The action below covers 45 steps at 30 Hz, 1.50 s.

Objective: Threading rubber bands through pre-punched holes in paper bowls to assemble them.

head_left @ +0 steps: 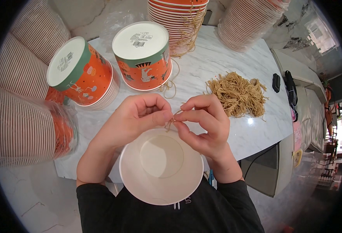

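Observation:
My left hand (141,116) and my right hand (204,122) meet above the far rim of a white paper bucket (161,186). Both pinch a short piece of tan twine (169,125) between fingertips and thumbs, and a thin end hangs down at the rim. The bucket's mouth faces me and its inside holds nothing. Its outer side is hidden. Just beyond my right hand lies a loose heap of cut twine (239,95). Whether the twine is knotted or threaded through the rim, I cannot tell.
Two upside-down orange and green buckets (143,73) (87,77) stand beyond my left hand. A tall bucket stack with twine handles (178,31) rises behind. Plastic-wrapped stacks (23,124) crowd the left, another (250,23) the far right. A small black object (276,82) lies near the marble table's (256,136) right edge.

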{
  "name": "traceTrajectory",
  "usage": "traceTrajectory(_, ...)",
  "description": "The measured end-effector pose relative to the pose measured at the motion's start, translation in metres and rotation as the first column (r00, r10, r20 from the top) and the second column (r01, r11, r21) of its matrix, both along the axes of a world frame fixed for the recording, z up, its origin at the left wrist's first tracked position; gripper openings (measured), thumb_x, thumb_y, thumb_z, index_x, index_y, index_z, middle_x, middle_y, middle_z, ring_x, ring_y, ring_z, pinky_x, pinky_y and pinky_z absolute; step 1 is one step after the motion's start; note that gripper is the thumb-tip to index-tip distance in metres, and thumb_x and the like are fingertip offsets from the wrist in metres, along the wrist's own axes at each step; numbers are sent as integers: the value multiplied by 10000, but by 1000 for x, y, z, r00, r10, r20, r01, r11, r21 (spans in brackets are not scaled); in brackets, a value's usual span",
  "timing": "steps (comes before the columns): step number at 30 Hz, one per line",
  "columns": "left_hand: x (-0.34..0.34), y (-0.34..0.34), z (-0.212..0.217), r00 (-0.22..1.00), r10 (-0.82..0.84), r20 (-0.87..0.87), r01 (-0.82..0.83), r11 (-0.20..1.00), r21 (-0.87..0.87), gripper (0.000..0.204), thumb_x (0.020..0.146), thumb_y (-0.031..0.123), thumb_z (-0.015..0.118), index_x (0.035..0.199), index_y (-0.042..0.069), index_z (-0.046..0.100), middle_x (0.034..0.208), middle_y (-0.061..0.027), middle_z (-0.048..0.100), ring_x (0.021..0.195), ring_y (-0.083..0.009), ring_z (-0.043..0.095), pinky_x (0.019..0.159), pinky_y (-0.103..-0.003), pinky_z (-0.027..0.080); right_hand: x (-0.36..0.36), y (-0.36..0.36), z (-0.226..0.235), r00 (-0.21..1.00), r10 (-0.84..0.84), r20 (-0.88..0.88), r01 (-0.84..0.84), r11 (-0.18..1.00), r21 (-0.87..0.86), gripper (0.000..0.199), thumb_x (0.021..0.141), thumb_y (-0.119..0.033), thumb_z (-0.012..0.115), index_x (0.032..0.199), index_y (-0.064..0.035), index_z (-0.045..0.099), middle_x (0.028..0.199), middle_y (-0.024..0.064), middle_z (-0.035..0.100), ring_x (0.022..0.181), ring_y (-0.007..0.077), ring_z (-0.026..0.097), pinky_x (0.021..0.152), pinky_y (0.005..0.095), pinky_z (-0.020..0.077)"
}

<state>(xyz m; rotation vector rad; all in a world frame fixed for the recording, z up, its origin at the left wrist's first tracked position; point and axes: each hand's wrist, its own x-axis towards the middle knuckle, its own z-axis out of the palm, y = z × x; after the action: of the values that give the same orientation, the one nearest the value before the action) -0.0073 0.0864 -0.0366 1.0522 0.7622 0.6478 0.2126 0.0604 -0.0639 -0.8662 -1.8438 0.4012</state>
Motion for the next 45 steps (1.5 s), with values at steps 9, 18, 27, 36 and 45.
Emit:
traceTrajectory(9, -4, 0, 2, 995, 45, 88, -55, 992, 114, 108, 991, 90, 695, 1056, 23, 642, 1023, 2, 646, 956, -66, 599, 867, -230, 484, -1, 3, 4, 999, -43, 25, 43, 999, -10, 250, 733, 19, 814, 961, -73, 763, 816, 47, 655, 724, 217, 628, 629, 328, 487)
traceTrajectory(18, 5, -1, -6, 988, 145, -53, -115, 919, 376, 70, 971, 90, 699, 1013, 45, 666, 1082, 0, 629, 1001, -82, 569, 873, -258, 457, 0, -3, 8, 979, 48, -200, -130, 897, -422, 169, 842, -31, 792, 1007, -35, 758, 825, 43, 684, 679, 136, 598, 587, 287, 441)
traceTrajectory(27, 7, -7, 3, 966, 195, -171, -30, 738, 674, 144, 919, 61, 737, 1053, 51, 686, 1154, -51, 617, 1036, -142, 590, 869, -283, 461, 4, -8, 11, 847, 58, -528, -457, 588, -668, 131, 919, 62, 725, 1049, 53, 712, 1015, 86, 716, 910, 116, 694, 784, 234, 538)
traceTrajectory(36, 7, -5, 2, 992, 25, -127, 16, 950, 310, 291, 867, 50, 807, 1102, 39, 636, 964, 11, 674, 897, -75, 648, 842, -255, 522, 6, -4, 0, 859, 53, -508, -361, 767, -530, 144, 864, 9, 797, 994, -28, 750, 934, -20, 656, 670, 0, 463, 575, 178, 350)
traceTrajectory(45, 5, -6, 4, 997, 64, 47, -69, 992, 105, 235, 896, 54, 799, 1024, 65, 602, 965, 9, 674, 874, -68, 651, 829, -239, 530, 5, -5, 4, 839, 100, -534, -423, 738, -526, 227, 840, 12, 769, 1052, -49, 717, 958, -38, 644, 704, 15, 418, 615, 187, 346)
